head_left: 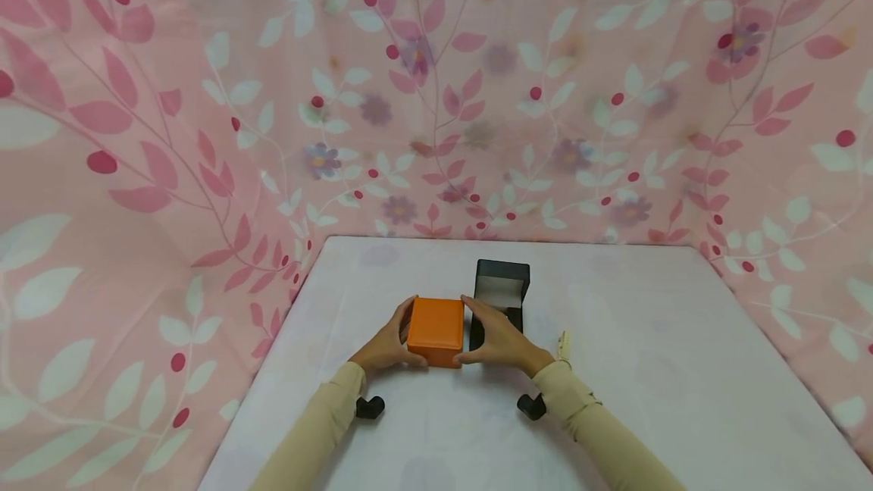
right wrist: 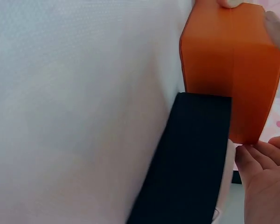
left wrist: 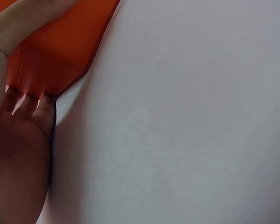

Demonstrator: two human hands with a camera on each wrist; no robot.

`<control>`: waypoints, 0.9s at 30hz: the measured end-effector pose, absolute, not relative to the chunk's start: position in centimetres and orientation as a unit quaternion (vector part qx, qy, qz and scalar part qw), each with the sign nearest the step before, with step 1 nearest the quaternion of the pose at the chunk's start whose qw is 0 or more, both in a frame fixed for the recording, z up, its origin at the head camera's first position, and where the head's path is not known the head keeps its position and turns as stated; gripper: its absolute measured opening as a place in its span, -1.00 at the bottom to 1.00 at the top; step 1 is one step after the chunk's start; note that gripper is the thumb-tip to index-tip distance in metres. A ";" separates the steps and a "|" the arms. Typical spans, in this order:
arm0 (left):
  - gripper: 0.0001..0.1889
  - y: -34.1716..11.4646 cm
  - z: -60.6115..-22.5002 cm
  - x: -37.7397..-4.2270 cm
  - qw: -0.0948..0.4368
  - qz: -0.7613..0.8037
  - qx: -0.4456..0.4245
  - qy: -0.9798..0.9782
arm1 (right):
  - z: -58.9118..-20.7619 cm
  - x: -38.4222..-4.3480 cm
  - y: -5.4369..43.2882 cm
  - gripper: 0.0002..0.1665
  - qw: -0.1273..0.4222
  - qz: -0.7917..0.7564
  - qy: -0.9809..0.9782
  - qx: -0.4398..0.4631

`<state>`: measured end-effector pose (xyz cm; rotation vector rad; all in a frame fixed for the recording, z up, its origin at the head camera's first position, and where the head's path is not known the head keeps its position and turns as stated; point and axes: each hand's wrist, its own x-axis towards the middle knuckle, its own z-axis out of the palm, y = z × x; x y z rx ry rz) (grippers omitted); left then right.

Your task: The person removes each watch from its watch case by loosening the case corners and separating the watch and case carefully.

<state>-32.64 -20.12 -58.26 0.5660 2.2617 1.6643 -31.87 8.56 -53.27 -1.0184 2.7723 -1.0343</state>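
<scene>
- Behind and at both sides of the white surface [head_left: 648, 324]: pink cloth [head_left: 436, 97] printed with leaves, berries and flowers.
- Toward the middle of the surface, between both hands: orange box [head_left: 436, 322], top facing up; cannot tell whether touching the surface or slightly lifted.
- With left hand [head_left: 389, 343], grips the orange box by its left side, thumb at the near face, fingers reaching to the far corner.
- With right hand [head_left: 503, 338], grips the opposite side likewise, fingers and thumb spanning it.
- Just right of the orange box, partly hidden by the right hand: black box [head_left: 502, 270], lid raised, pale lining showing.
- Over both forearms: beige sleeves [head_left: 310, 423].
</scene>
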 end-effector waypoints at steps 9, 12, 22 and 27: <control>0.39 -19.7 -58.6 -32.5 0.131 0.568 0.226 0.780 | -53.8 -32.2 8.3 0.45 0.013 -0.328 0.893 -0.308; 0.43 -19.8 -58.9 -32.6 0.123 0.550 0.237 0.792 | -53.9 -32.2 8.3 0.44 0.009 -0.326 0.892 -0.312; 0.43 -19.5 -59.2 -32.2 0.091 0.465 0.250 0.844 | -54.3 -32.0 8.7 0.44 -0.015 -0.333 0.886 -0.323; 0.42 -19.5 -59.2 -32.2 0.081 0.447 0.250 0.855 | -54.3 -31.9 8.7 0.43 -0.013 -0.336 0.886 -0.320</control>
